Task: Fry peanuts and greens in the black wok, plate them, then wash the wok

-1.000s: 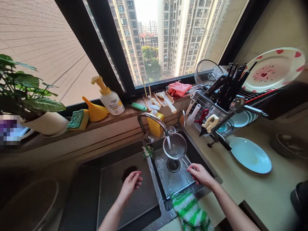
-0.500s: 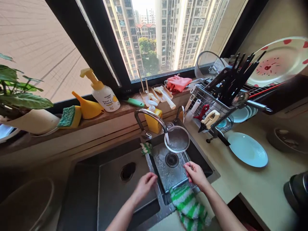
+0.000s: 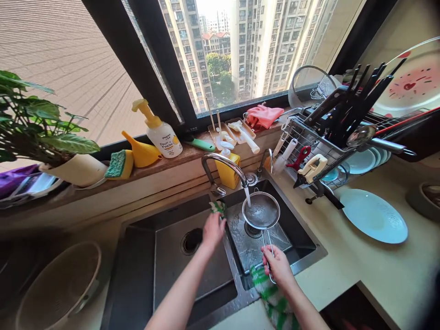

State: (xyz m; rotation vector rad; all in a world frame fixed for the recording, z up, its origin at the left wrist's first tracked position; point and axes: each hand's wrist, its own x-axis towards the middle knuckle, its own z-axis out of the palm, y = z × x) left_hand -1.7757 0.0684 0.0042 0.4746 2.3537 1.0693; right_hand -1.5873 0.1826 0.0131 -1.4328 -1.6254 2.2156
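My right hand (image 3: 277,265) is closed round the wire handle of a round mesh strainer (image 3: 261,211). The strainer is under the faucet (image 3: 227,160), above the right sink basin, and running water falls into its mesh. My left hand (image 3: 213,230) reaches over the divider between the basins, fingers partly spread and holding nothing. Just beyond its fingertips lies a small green-and-white scrubbing cloth (image 3: 217,207); whether they touch it I cannot tell. A green-and-white striped towel (image 3: 271,293) hangs at the sink's front edge, partly behind my right hand and forearm.
The left basin (image 3: 172,256) lies beside the strainer. On the ledge are a potted plant (image 3: 82,169), a sponge (image 3: 120,165), a yellow funnel (image 3: 144,153) and a pump bottle (image 3: 165,140). A knife-filled dish rack (image 3: 323,137) and white plate (image 3: 374,215) stand right.
My left hand has moved forward to the small cloth on the divider. The strainer has come slightly lower in view, still in my right hand. The view has shifted left.
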